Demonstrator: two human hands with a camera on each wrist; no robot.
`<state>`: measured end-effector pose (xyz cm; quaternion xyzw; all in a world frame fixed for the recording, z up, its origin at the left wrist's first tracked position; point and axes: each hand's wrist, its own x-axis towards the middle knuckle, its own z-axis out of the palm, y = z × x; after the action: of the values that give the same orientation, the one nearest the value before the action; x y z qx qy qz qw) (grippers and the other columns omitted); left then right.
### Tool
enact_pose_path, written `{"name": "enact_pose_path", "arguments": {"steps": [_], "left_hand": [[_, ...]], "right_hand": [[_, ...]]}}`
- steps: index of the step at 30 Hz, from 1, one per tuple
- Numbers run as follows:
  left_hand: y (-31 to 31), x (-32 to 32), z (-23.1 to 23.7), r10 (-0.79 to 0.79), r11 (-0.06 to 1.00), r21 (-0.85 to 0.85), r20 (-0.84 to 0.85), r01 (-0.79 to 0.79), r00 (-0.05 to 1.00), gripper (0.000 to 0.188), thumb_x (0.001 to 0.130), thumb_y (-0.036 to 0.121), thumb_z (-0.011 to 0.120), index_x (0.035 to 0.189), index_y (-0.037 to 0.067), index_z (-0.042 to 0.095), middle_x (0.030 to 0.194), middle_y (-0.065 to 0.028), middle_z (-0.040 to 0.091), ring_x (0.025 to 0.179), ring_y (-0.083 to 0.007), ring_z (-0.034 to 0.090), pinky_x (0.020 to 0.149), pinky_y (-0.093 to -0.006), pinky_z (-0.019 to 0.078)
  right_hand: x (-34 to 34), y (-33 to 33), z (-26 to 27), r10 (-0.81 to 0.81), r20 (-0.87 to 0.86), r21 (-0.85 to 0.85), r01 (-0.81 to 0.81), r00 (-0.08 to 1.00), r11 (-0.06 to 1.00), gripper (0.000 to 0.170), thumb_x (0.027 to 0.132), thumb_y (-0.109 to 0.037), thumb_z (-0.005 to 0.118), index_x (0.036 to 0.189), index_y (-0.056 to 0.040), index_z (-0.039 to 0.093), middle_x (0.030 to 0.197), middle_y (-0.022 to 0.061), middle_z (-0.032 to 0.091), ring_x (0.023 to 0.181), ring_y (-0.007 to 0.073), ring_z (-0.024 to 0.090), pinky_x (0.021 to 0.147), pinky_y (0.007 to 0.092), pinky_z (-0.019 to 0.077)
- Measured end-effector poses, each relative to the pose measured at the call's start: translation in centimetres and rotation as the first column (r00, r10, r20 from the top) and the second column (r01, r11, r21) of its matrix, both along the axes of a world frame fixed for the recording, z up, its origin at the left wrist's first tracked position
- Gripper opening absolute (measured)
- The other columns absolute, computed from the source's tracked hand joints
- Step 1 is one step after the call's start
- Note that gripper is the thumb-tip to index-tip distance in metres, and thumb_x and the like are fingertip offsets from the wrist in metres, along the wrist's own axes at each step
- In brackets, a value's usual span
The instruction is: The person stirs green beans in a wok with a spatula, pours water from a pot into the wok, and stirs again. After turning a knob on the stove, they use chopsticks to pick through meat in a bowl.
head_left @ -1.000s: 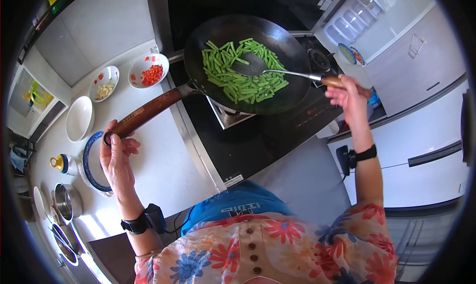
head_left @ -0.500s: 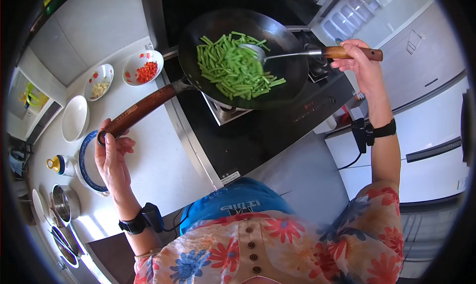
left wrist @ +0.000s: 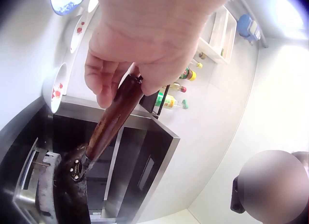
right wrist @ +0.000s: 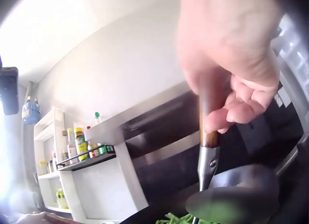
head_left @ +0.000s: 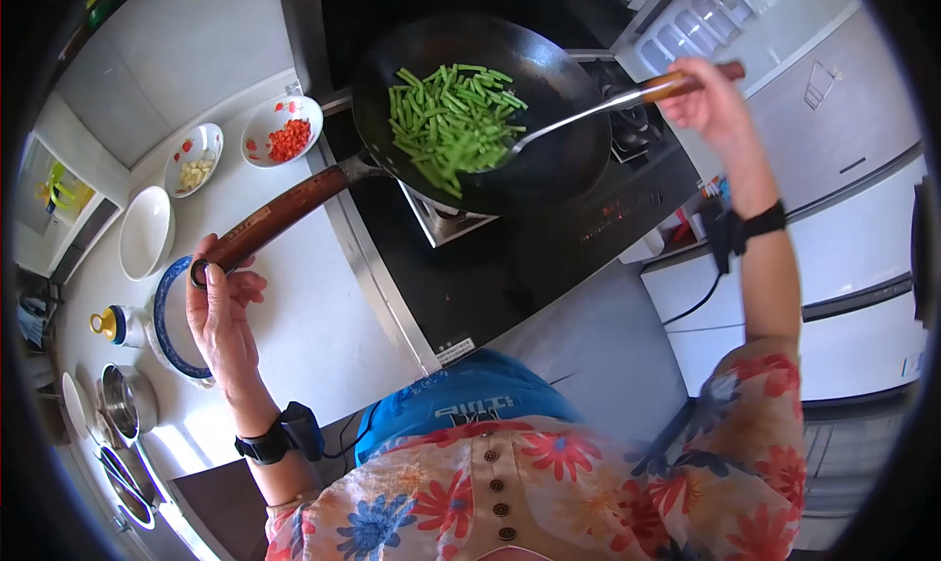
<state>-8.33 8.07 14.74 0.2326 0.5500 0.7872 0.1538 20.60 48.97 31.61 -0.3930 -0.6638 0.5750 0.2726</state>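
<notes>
In the head view, a dark wok (head_left: pixel 569 81) sits on the stove with a heap of cut green beans (head_left: pixel 441 105) on its left side. My left hand (head_left: pixel 223 321) grips the end of its brown wooden handle (head_left: pixel 279 218), thumb on top; the left wrist view also shows this hand (left wrist: pixel 145 40) around the handle tip. My right hand (head_left: pixel 716 110) holds a wok ladle (head_left: pixel 578 115) by its wooden handle. The ladle's head is mostly hidden at the beans' right edge. In the right wrist view, fingers (right wrist: pixel 241 110) curl beside the ladle handle (right wrist: pixel 210 137).
Left of the stove, the counter (head_left: pixel 304 296) bears a bowl of chopped red pepper (head_left: pixel 289 140), a bowl of pale chopped pieces (head_left: pixel 196 172), a white bowl (head_left: pixel 147 233), a blue-rimmed plate (head_left: pixel 169 336), a yellow-topped bottle (head_left: pixel 118 324) and a steel pot (head_left: pixel 127 402).
The ladle has swept through the beans, gathering them from across the wok to its left side. My right hand rose and moved right, then tilted the ladle handle up. The left hand barely shifted.
</notes>
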Motion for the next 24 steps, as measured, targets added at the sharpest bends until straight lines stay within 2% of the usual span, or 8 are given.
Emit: {"name": "enact_pose_path", "arguments": {"steps": [2, 4, 7, 11, 14, 16, 22, 24], "left_hand": [[-0.1, -0.1, 0.0, 0.002, 1.000, -0.011, -0.008, -0.002, 1.000, 0.037, 0.091, 0.024, 0.046, 0.121, 0.001, 0.045, 0.087, -0.0152, 0.062, 0.066, -0.0119, 0.059, 0.057, -0.0211, 0.0436], [-0.3, -0.1, 0.0, -0.011, 0.999, -0.040, -0.012, 0.010, 1.000, 0.037, 0.091, 0.024, 0.046, 0.121, 0.001, 0.045, 0.087, -0.0150, 0.062, 0.066, -0.0118, 0.059, 0.057, -0.0211, 0.0436], [-0.1, 0.1, 0.1, -0.006, 0.999, -0.032, 0.010, 0.006, 1.000, 0.037, 0.091, 0.024, 0.046, 0.121, 0.001, 0.045, 0.086, -0.0148, 0.062, 0.066, -0.0117, 0.059, 0.057, -0.0210, 0.0436], [-0.1, 0.0, 0.0, -0.002, 1.000, -0.018, -0.005, 0.002, 1.000, 0.038, 0.091, 0.025, 0.046, 0.121, 0.001, 0.046, 0.087, -0.0149, 0.062, 0.065, -0.0118, 0.059, 0.057, -0.0212, 0.0439], [-0.2, 0.0, -0.1, -0.002, 1.000, -0.017, -0.006, 0.002, 1.000, 0.039, 0.091, 0.025, 0.047, 0.121, 0.001, 0.046, 0.087, -0.0150, 0.062, 0.066, -0.0119, 0.059, 0.057, -0.0214, 0.0443], [-0.2, 0.0, -0.1, -0.005, 1.000, -0.014, -0.019, 0.005, 1.000, 0.039, 0.091, 0.025, 0.047, 0.121, 0.001, 0.046, 0.087, -0.0151, 0.062, 0.066, -0.0120, 0.059, 0.057, -0.0216, 0.0445], [-0.3, -0.1, 0.0, -0.021, 0.999, -0.045, -0.003, 0.020, 1.000, 0.039, 0.092, 0.022, 0.043, 0.124, -0.001, 0.041, 0.091, -0.0150, 0.059, 0.066, -0.0120, 0.056, 0.056, -0.0215, 0.0418], [-0.1, 0.1, 0.1, -0.004, 1.000, -0.012, 0.010, 0.004, 1.000, 0.038, 0.091, 0.025, 0.047, 0.120, 0.000, 0.046, 0.086, -0.0159, 0.062, 0.066, -0.0130, 0.060, 0.057, -0.0223, 0.0442]], "right_hand": [[-1.1, -2.6, -1.6, -0.094, -0.093, 0.100, 0.103, 0.991, 0.990, 0.029, 0.078, -0.029, 0.059, 0.090, -0.0027, 0.057, 0.072, 0.0096, 0.063, 0.054, 0.0144, 0.061, 0.046, 0.0225, 0.0445], [-0.6, -2.6, -1.2, -0.058, -0.135, 0.118, 0.074, 0.989, 0.990, 0.029, 0.078, -0.026, 0.059, 0.092, -0.0013, 0.057, 0.076, 0.0096, 0.063, 0.056, 0.0145, 0.062, 0.048, 0.0210, 0.0441], [-0.1, -2.6, 2.1, 0.034, -0.048, 0.412, -0.011, 0.998, 0.911, 0.026, 0.078, -0.023, 0.059, 0.092, -0.0015, 0.058, 0.081, 0.0083, 0.062, 0.059, 0.0134, 0.062, 0.051, 0.0190, 0.0443], [0.1, -2.0, 3.1, -0.019, 0.062, 0.586, -0.021, 0.998, 0.810, 0.022, 0.080, -0.022, 0.059, 0.093, -0.0038, 0.059, 0.081, 0.0053, 0.062, 0.063, 0.0129, 0.063, 0.054, 0.0195, 0.0447], [-1.0, -2.7, 0.0, 0.002, 0.006, 0.506, -0.005, 1.000, 0.863, 0.020, 0.081, -0.020, 0.059, 0.092, -0.0035, 0.060, 0.082, 0.0051, 0.062, 0.063, 0.0131, 0.063, 0.055, 0.0194, 0.0447], [-1.5, -3.5, -2.6, 0.050, -0.119, 0.409, 0.003, 0.992, 0.913, 0.021, 0.080, -0.019, 0.059, 0.090, 0.0000, 0.059, 0.080, 0.0070, 0.062, 0.062, 0.0160, 0.063, 0.055, 0.0208, 0.0461], [0.5, -7.2, -0.4, 0.061, -0.192, 0.475, 0.038, 0.979, 0.879, 0.020, 0.082, -0.015, 0.056, 0.093, 0.0016, 0.056, 0.079, 0.0122, 0.061, 0.059, 0.0191, 0.063, 0.054, 0.0227, 0.0478], [0.4, -8.6, -1.1, 0.054, -0.306, 0.358, 0.062, 0.951, 0.932, 0.020, 0.082, -0.015, 0.054, 0.093, 0.0018, 0.053, 0.078, 0.0144, 0.061, 0.058, 0.0209, 0.063, 0.053, 0.0249, 0.0490]]}}
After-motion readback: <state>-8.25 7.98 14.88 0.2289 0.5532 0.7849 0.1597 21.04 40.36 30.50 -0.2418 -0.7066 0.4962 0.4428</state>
